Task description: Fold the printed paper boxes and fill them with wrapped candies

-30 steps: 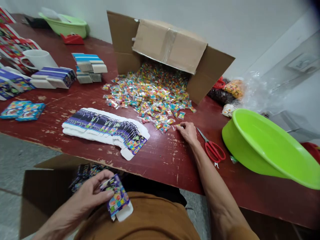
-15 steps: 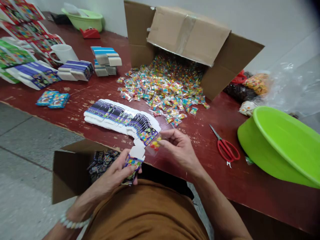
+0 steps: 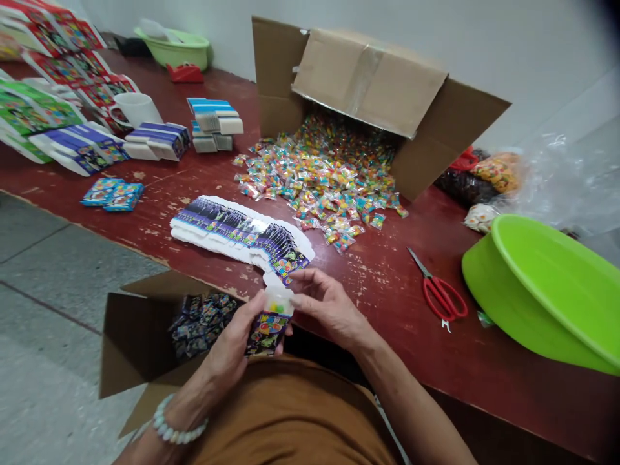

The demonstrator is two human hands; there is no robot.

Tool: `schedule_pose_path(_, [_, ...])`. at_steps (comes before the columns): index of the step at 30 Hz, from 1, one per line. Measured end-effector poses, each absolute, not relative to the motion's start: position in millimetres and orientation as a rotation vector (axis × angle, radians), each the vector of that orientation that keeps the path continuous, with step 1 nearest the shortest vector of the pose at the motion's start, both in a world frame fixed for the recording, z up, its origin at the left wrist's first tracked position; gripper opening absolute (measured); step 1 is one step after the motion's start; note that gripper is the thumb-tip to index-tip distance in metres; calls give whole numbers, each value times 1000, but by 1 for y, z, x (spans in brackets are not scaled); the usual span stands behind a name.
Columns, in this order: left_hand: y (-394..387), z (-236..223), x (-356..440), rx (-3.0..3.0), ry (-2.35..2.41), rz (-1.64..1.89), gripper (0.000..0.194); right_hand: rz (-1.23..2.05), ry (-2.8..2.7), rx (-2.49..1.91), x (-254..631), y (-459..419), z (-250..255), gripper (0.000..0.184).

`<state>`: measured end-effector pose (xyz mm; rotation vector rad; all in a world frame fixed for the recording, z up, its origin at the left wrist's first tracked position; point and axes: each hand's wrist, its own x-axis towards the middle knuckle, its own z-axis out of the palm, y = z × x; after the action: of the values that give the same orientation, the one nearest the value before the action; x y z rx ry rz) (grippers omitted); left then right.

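Note:
In my left hand (image 3: 237,332) is a small purple-and-black printed candy box (image 3: 267,332), tilted upright with its top flap raised. A clear candy packet (image 3: 277,307) with yellow and green sweets sits partly in the box's mouth. The fingertips of my right hand (image 3: 327,303) are at the packet's right edge, thumb and fingers curled around it. Just beyond my hands, a fanned row of flat purple box blanks (image 3: 232,223) lies on the table. A heap of candy packets (image 3: 320,174) spills from a large cardboard carton (image 3: 371,81) behind it.
Below the red table's (image 3: 387,284) edge, an open carton (image 3: 128,342) holds several filled dark boxes. Red-handled scissors (image 3: 443,297) and a green basin (image 3: 527,297) lie at right. Stacked cartons, a white mug (image 3: 138,110) and two blue packs (image 3: 112,194) are at left.
My right hand has brought a candy packet left to the box, and the packet is now partly inside its mouth. My left hand has tipped the box more upright. The view has shifted slightly.

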<state>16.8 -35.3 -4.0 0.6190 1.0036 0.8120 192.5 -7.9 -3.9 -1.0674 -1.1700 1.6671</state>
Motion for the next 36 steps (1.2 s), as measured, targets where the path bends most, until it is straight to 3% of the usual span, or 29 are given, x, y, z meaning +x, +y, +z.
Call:
schedule_pose_path(2, [-36, -7, 17, 703, 1019, 839, 51, 1821, -1148, -1061, 189, -10, -11, 55])
schedule_pose_path(3, [-36, -8, 17, 747, 1032, 862, 49, 1801, -1202, -1068, 186, -12, -14, 52])
schedule_pose_path(7, [-35, -13, 19, 755, 1025, 856, 49, 1286, -1475, -1081, 179, -21, -21, 21])
schedule_pose_path(9, [-34, -14, 21, 728, 998, 826, 49, 1197, -1491, -1079, 178, -22, -21, 18])
schedule_pose_path(16, [-35, -8, 19, 644, 936, 846, 41, 1778, -886, -1074, 182, -16, -14, 46])
schedule_pose_path(22, [-40, -14, 20, 634, 908, 893, 34, 1855, -1039, -924, 180, -19, -13, 41])
schedule_pose_path(26, [-42, -14, 23, 643, 902, 895, 34, 1673, -1279, -1051, 174, -20, -15, 24])
schedule_pose_path(32, [-38, -12, 21, 395, 823, 820, 47, 1134, -1663, -997, 179, -21, -11, 19])
schedule_pose_path(36, [-35, -14, 20, 385, 802, 840, 54, 1297, -1612, -1053, 181, -23, -11, 21])
